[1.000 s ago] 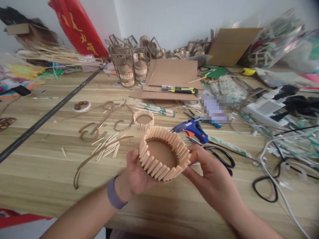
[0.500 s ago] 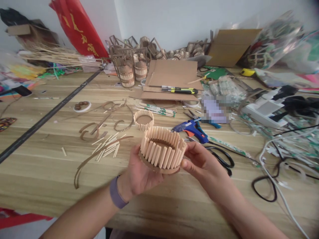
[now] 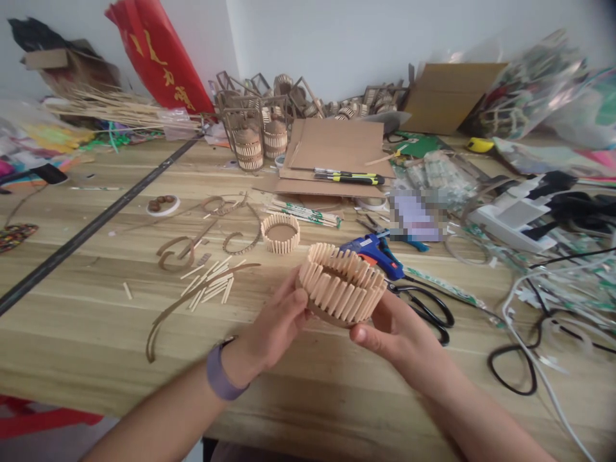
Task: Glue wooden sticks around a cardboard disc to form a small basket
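Observation:
A round basket of short wooden sticks (image 3: 344, 292) on a cardboard base is tilted above the table, held between both hands. My left hand (image 3: 282, 321) grips its left side, thumb on the outer wall near the base. On the right, my right hand (image 3: 394, 327) holds the lower edge, its thumb below the sticks and its other fingers partly hidden behind. A smaller stick ring (image 3: 280, 234) stands on the table just behind. Loose short sticks (image 3: 216, 285) and a curved brown strip (image 3: 166, 314) lie to the left.
A blue glue gun (image 3: 373, 250), black-handled scissors (image 3: 423, 308) and pliers lie right of the basket. Behind are cardboard sheets (image 3: 337, 147) with cutters on top. Cables and a white power strip (image 3: 510, 218) occupy the right. A dark bar (image 3: 106, 215) crosses the left.
The basket has moved right and turned in my hands. My left hand has shifted from under the base to its left side, and my right hand has moved slightly right.

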`<state>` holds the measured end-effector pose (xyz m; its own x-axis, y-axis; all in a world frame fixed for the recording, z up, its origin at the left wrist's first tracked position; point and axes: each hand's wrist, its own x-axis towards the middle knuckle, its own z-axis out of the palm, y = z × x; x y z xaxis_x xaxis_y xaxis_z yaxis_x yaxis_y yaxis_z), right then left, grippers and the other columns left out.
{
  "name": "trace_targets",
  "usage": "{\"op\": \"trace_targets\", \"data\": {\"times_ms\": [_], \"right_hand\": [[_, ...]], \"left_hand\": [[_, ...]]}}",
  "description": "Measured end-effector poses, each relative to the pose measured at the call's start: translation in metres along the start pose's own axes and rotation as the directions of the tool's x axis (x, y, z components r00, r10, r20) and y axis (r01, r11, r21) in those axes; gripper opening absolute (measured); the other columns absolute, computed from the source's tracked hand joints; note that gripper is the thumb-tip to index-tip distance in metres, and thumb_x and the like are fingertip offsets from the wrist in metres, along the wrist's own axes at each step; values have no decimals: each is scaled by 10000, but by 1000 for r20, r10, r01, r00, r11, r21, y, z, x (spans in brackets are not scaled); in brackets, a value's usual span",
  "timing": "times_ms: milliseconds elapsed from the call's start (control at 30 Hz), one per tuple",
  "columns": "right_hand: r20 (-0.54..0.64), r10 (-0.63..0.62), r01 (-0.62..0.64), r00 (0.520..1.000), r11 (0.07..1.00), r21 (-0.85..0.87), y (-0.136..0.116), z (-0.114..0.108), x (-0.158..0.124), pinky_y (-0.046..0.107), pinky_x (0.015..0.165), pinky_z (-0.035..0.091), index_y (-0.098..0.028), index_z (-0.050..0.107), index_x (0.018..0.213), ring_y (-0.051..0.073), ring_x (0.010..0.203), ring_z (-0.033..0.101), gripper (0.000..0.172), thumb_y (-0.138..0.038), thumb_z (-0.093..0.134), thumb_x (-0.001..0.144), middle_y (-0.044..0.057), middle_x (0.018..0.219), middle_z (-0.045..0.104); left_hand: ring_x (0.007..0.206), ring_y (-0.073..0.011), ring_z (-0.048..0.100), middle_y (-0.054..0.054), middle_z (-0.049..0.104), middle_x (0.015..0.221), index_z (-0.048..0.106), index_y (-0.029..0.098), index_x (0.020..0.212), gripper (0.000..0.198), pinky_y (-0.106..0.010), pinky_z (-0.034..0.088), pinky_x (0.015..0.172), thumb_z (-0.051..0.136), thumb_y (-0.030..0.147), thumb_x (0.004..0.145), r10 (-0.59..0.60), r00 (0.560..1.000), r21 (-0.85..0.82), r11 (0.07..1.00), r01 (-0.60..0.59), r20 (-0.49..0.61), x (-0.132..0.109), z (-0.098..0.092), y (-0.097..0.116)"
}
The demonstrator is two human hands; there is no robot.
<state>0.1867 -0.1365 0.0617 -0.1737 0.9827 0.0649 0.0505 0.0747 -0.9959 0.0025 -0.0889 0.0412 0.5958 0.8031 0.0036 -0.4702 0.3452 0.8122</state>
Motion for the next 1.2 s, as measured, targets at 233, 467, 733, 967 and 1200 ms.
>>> {"op": "trace_targets", "data": {"times_ms": [233, 467, 733, 967, 1200], "right_hand": [[-78, -22, 8, 997, 984, -180, 0, -2, -3, 480, 1096, 405, -238, 533, 1348, 330, 1271, 536, 779, -544, 814, 690, 120, 1371, 595], [-99, -2, -14, 995, 987, -161, 1, -4, -5, 457, 1093, 411, -260, 551, 1311, 326, 1276, 537, 800, -508, 869, 621, 109, 1360, 604], [-101, 41, -46, 994, 998, -52, -12, -9, 1, 452, 1083, 419, -240, 671, 1149, 314, 1220, 587, 675, -438, 921, 554, 92, 1241, 691], [-100, 45, -43, 994, 999, 31, -11, -16, 3, 484, 1036, 462, -254, 736, 1022, 312, 1131, 643, 547, -491, 905, 558, 78, 1082, 756], [-78, 53, -42, 996, 990, 138, -6, -19, 4, 448, 980, 513, -269, 744, 983, 282, 1098, 665, 362, -465, 838, 695, 58, 1056, 765]], "left_hand": [[1326, -379, 466, -154, 540, 1396, 390, 198, 1440, 1026, -533, 336, 1132, 924, 379, 582, 119, 993, 363, 926, -108, -8, -5, 3, 12], [1385, -367, 411, -174, 403, 1503, 97, 237, 1552, 1283, -553, 301, 1165, 927, 311, 576, 138, 989, 348, 926, -148, 55, -7, 1, 9], [1381, -327, 431, -153, 388, 1526, 68, 280, 1553, 1282, -513, 311, 1168, 912, 256, 589, 165, 972, 306, 928, -210, 166, -7, -6, 8], [1420, -350, 357, -154, 343, 1549, 91, 255, 1555, 1271, -525, 254, 1189, 905, 367, 585, 118, 984, 326, 932, -157, 135, -9, -5, 11], [1383, -395, 395, -188, 445, 1471, 160, 234, 1541, 1265, -570, 285, 1157, 924, 420, 551, 142, 982, 212, 963, -166, 123, -2, -1, 12]]}}
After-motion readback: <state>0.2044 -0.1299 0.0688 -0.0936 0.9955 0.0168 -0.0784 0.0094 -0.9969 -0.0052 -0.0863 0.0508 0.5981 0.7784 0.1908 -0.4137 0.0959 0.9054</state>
